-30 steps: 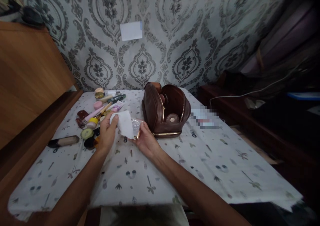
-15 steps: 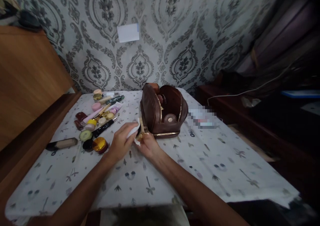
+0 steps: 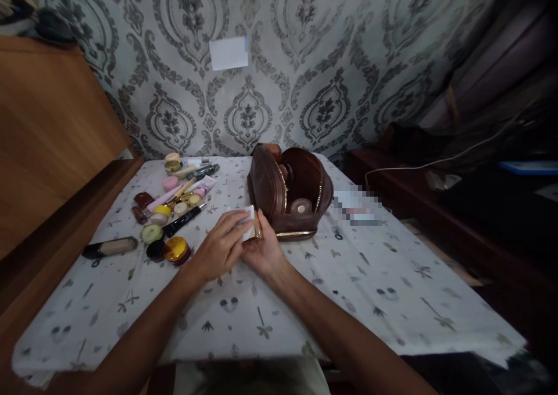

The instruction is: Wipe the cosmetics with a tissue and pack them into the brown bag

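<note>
In front of the brown bag, my left hand (image 3: 221, 245) is closed on a white wipe (image 3: 249, 214), a tissue or thin cloth, and presses it against a small gold-edged case (image 3: 258, 226). My right hand (image 3: 267, 254) grips that case from the right, thumb along its edge. It looks like a makeup compact, but fingers and wipe cover most of it. Just beyond my hands stands the brown toiletry bag (image 3: 265, 191), unzipped, with its flap folded down and a round item inside. Left of my hands lie an amber-lidded jar (image 3: 176, 248) and a black tube (image 3: 185, 219).
More cosmetics crowd the table's left: a green-lidded jar (image 3: 151, 232), a foundation bottle (image 3: 111, 247), a pink jar (image 3: 170, 183) and a purple-white tube (image 3: 204, 185). A blurred packet (image 3: 357, 205) lies right of the bag. A wooden cabinet (image 3: 56, 104) borders the left side.
The wipe now lies flatter over the case, hiding the dark part that showed between my hands. My right thumb has come up along the case's edge. The view has shifted slightly.
</note>
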Available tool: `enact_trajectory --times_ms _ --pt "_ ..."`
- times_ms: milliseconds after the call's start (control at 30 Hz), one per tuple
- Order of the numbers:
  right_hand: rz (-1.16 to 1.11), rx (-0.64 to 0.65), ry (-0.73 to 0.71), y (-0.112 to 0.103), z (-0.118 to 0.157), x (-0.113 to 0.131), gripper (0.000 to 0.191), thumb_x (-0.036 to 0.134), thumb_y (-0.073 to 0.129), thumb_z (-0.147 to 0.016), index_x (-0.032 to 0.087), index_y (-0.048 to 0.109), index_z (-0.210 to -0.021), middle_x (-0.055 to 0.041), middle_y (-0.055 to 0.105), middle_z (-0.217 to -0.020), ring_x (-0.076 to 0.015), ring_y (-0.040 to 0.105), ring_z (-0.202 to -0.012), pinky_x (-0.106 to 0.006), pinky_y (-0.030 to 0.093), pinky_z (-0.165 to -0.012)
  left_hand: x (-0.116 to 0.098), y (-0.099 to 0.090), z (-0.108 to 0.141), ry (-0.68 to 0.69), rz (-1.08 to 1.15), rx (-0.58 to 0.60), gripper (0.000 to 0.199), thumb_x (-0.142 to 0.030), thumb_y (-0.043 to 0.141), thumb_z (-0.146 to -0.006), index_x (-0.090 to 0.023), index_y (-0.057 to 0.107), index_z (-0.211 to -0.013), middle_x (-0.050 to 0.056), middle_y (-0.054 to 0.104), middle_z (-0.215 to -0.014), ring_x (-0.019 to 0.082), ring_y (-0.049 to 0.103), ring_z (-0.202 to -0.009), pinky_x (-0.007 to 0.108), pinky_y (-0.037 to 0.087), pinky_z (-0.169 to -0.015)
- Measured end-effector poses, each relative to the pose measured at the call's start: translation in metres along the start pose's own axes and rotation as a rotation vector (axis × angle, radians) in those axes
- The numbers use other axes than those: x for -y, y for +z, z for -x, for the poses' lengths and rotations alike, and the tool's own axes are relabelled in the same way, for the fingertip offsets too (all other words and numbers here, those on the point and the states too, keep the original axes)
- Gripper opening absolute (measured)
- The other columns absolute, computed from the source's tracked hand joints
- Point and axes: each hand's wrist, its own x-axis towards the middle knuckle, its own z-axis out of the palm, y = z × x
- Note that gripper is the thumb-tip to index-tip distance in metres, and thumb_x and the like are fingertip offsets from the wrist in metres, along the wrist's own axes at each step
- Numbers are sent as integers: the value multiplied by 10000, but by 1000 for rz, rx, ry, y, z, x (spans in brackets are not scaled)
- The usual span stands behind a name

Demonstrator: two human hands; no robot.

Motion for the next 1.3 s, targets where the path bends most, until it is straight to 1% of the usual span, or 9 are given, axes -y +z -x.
enact_trajectory --times_ms 200,333,500,633,767,867,1000,1133,1300 --pt "80 -48 -50 0 -3 -4 300 353 519 -982 180 690 -805 22 712 -620 -103 633 -514 -189 513 -492 6 0 0 -31 -41 -28 466 -102 375 -981 -224 459 -1423 149 552 -1330 265 488 -1281 528 444 -1068" --pt "123 -44 -87 -4 -6 -7 196 306 600 -936 180 701 -823 30 726 -648 -103 627 -517 -192 502 -483 8 -4 0 -125 -68 -48 405 -151 360 -1005 -206 505 -1379 142 569 -1317 246 523 -1238 487 464 -1051" --pt "144 -43 -84 -4 -5 -7 264 350 516 -984 181 709 -923 16 755 -730 -126 660 -577 -214 505 -494 11 -5 -1 -256 -99 -44 345 -214 390 -1014 -169 562 -1309 126 615 -1224 230 557 -1157 424 477 -1025" --pt "101 -32 -97 4 -2 -7 344 356 442 -1018 153 705 -929 -4 764 -777 -126 685 -646 -228 549 -580 15 -6 0 -307 -149 -29 331 -251 396 -1016 -161 583 -1274 110 626 -1120 234 569 -1077 412 486 -981" --pt "80 -12 -101 7 -1 -6 351 399 475 -999 137 707 -985 -35 775 -866 -154 709 -764 -302 586 -770 18 -6 2 -355 -205 -23 318 -286 397 -1015 -175 604 -1228 87 622 -1014 235 590 -992 400 505 -920" --pt "83 20 -128 5 -3 -5 338 407 508 -979 139 698 -1057 -44 778 -914 -184 716 -846 -351 581 -852 18 -5 3 -401 -196 -30 289 -284 399 -1012 -187 616 -1176 78 639 -989 231 608 -969 387 507 -898" --pt "84 38 -159 3 -5 -4 331 406 494 -982 151 693 -1049 -38 781 -904 -199 720 -882 -369 586 -863 18 -6 3 -473 -98 -65 220 -279 433 -995 -195 585 -1131 73 672 -1042 222 634 -987 366 496 -894" --pt "100 31 -155 2 -6 -4 327 405 482 -987 161 695 -1032 -31 781 -887 -196 725 -868 -359 596 -840 15 -9 2 -592 -49 -75 176 -329 490 -967 -200 557 -1065 36 664 -906 210 642 -831 342 493 -764" --pt "166 47 -141 0 -7 -5 309 407 549 -956 146 710 -991 -43 777 -867 -194 728 -846 -324 595 -810 10 -9 0 -600 -12 -103 119 -311 516 -950 -209 564 -989 25 660 -905 196 625 -833 330 475 -765"
